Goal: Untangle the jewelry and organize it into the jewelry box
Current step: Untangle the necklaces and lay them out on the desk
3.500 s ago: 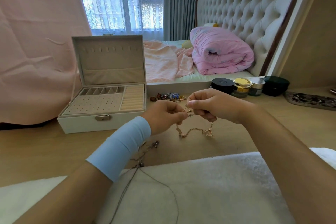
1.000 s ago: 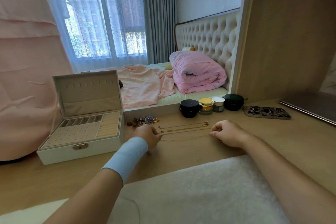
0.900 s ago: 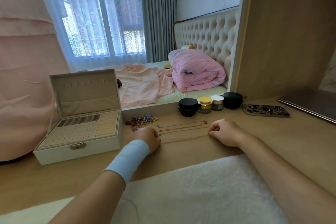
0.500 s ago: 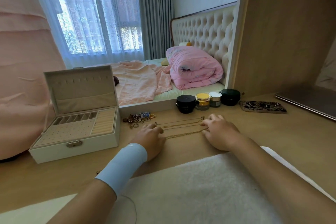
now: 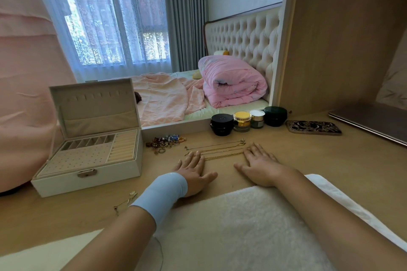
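The left hand (image 5: 193,171) and the right hand (image 5: 257,165) lie flat on the wooden surface (image 5: 330,171), fingers straight and slightly spread, gripping nothing. Their fingertips sit at the two ends of the nearest chain (image 5: 223,157), apparently to press it out straight so it cannot curl back on itself. It is the closest of three gold chains (image 5: 217,149) laid side by side, near each other but apart, probably so the freed pieces do not knot again before they are stored. To the left stands the jewelry box (image 5: 88,174), lid tilted back and tray compartments showing nothing inside, so none of the jewelry appears to be stored yet. Between the box and the chains sits a tangled pile (image 5: 165,142) of mixed pieces that seems unsorted. A loose chain (image 5: 125,202) lies beside the left wrist, near the white fluffy mat (image 5: 231,226). Four cosmetic jars (image 5: 242,121) stand behind the chains, well out of the working area.
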Demonstrator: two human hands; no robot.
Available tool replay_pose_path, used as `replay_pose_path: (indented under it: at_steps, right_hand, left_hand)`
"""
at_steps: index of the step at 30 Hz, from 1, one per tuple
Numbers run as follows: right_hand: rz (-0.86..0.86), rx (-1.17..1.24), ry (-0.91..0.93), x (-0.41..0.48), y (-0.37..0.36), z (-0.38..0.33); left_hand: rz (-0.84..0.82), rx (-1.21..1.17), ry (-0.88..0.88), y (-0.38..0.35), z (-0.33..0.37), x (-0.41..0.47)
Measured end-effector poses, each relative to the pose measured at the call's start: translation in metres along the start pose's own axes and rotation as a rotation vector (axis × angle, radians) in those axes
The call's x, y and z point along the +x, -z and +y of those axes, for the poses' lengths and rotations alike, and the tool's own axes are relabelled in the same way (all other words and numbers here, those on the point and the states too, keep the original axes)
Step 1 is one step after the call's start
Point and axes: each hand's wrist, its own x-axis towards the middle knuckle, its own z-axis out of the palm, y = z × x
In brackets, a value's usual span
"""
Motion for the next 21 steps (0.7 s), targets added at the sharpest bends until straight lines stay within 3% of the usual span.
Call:
replay_pose_path:
  at_steps: [5, 13, 17, 21]
  right_hand:
    - [0.055, -0.003, 0.049, -0.006, 0.005, -0.008]
    - [0.209, 0.068, 0.438, -0.037, 0.027, -0.099]
    - [0.142, 0.077, 0.596, -0.042, 0.024, -0.15]
    - [0.031, 0.068, 0.638, -0.033, 0.008, -0.182]
  left_hand:
    - [0.111, -0.163, -0.027, 0.01, -0.006, -0.011]
    - [0.407, -0.383, -0.074, 0.036, -0.051, -0.083]
    - [0.473, -0.469, -0.014, 0.033, -0.085, -0.116]
    - [0.408, -0.426, 0.058, 0.019, -0.111, -0.13]
